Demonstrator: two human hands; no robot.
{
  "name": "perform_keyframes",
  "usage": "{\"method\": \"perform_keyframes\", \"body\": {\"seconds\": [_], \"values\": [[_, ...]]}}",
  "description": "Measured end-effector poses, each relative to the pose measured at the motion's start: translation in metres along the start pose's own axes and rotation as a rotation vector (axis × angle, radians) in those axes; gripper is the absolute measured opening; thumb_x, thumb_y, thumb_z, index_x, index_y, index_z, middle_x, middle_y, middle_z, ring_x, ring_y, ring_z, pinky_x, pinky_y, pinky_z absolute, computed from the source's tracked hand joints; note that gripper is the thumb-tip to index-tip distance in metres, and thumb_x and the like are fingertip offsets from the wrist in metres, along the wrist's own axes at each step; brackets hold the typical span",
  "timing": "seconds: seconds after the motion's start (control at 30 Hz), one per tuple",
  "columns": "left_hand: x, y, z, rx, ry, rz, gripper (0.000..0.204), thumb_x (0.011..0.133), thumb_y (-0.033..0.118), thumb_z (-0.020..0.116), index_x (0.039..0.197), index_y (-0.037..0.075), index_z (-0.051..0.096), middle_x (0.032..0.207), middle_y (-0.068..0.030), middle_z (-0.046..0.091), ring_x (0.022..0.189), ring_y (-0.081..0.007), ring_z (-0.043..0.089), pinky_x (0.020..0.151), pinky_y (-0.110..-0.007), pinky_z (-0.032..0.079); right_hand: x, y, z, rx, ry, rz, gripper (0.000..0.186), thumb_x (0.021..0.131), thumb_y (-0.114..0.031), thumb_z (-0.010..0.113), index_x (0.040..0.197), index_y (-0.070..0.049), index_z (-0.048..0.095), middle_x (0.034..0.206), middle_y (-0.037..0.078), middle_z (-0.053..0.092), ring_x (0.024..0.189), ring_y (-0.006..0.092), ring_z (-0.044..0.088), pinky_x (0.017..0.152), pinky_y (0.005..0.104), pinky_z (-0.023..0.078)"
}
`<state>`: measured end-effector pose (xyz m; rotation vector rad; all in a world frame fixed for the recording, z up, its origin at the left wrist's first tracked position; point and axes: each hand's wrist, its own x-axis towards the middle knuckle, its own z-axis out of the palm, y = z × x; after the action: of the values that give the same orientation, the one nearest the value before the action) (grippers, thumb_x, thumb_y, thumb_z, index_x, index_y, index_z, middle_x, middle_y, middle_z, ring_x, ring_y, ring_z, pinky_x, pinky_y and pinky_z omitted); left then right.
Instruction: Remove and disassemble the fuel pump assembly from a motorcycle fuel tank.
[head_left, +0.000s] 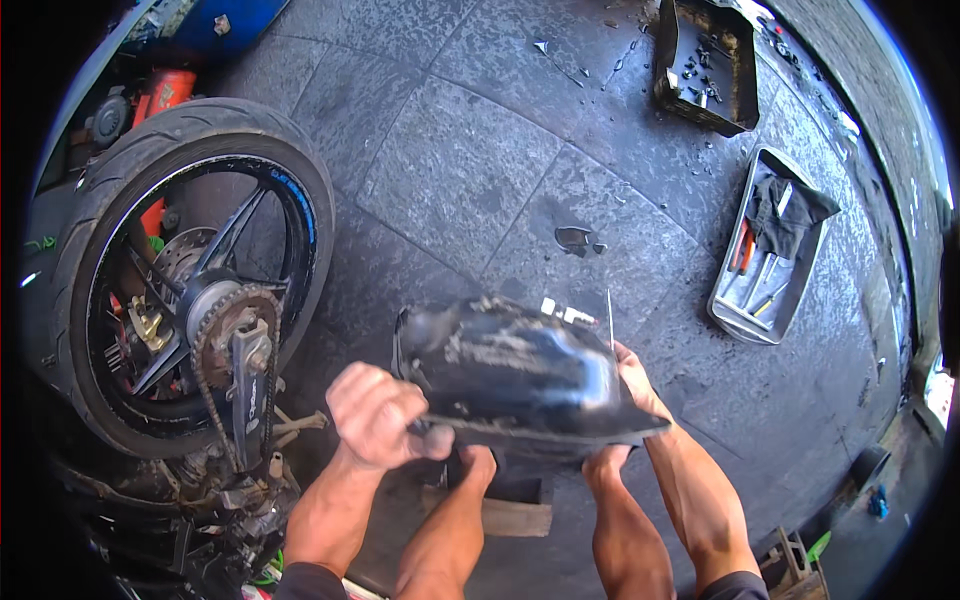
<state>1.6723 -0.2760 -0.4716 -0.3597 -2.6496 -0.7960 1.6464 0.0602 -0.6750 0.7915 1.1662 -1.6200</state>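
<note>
In front of me, a black, glossy curved panel, shaped like a motorcycle fender, is held up above the floor, its top scuffed and dirty. My left hand is closed in a fist at its near left corner, next to a dark stub. Behind the panel's right end is my right hand, gripping that side, most of its fingers hidden. A thin metal rod sticks up by these fingertips; I cannot tell whether the hand holds it. Just beyond the panel lies a small white-and-dark item.
A motorcycle wheel with chain and sprocket stands at left. On the right are a grey tray with tools and a cloth, and a black bin with small parts. Dark fragments lie on the tiles. A wooden block sits between my legs.
</note>
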Motion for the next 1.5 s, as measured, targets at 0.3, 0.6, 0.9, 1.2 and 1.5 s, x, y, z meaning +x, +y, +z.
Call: {"method": "perform_keyframes", "body": {"seconds": [0.3,0.6,0.9,1.2,1.5], "values": [[-0.026,0.013,0.000,0.087,-0.150,0.177,0.041,0.084,0.046,0.075,0.075,0.010,0.057,0.064,-0.0011,0.058,0.052,-0.0147,0.053,0.051,-0.028,0.041,-0.004,0.040,0.012,-0.322,-0.058,-0.115,0.021,0.095,-0.009,0.066,0.112,0.003,0.066,0.091,0.003,0.070,0.076,0.0077,0.060,0.068,0.0236,0.050],[-0.036,0.060,0.002,0.042,-0.097,0.534,0.027,0.083,0.032,0.073,0.069,0.013,0.060,0.059,0.0043,0.057,0.054,-0.0067,0.051,0.056,-0.020,0.031,-0.026,0.042,0.002,0.062,0.001,0.244,0.038,0.093,-0.025,0.057,0.121,0.001,0.064,0.083,0.004,0.061,0.071,0.0157,0.060,0.068,0.0288,0.051],[-0.048,0.090,-0.006,0.008,-0.105,0.709,0.040,0.089,0.037,0.069,0.063,0.015,0.048,0.053,0.0057,0.051,0.049,-0.0066,0.048,0.054,-0.022,0.029,-0.041,0.071,0.026,-0.046,-0.100,-0.035,0.044,0.103,-0.034,0.054,0.127,0.002,0.061,0.107,0.006,0.069,0.092,0.0130,0.064,0.080,0.0295,0.052],[-0.063,0.051,0.011,0.079,0.159,0.281,0.047,0.097,0.042,0.041,0.062,0.011,0.044,0.058,-0.0044,0.054,0.065,-0.0241,0.052,0.102,-0.051,0.035,-0.038,0.076,0.027,-0.062,-0.293,-0.026,0.042,0.107,-0.044,0.042,0.127,-0.012,0.060,0.100,0.000,0.066,0.062,0.0066,0.047,0.049,0.0253,0.039],[-0.032,-0.004,0.036,-0.113,0.338,0.031,0.059,0.105,0.045,0.024,0.060,0.009,0.038,0.056,-0.0061,0.048,0.070,-0.0231,0.048,0.083,-0.043,0.040,0.001,0.098,0.004,-0.088,-0.287,-0.203,0.054,0.096,-0.029,0.054,0.145,-0.008,0.047,0.124,0.009,0.061,0.105,0.0182,0.059,0.071,0.0337,0.053]]}}
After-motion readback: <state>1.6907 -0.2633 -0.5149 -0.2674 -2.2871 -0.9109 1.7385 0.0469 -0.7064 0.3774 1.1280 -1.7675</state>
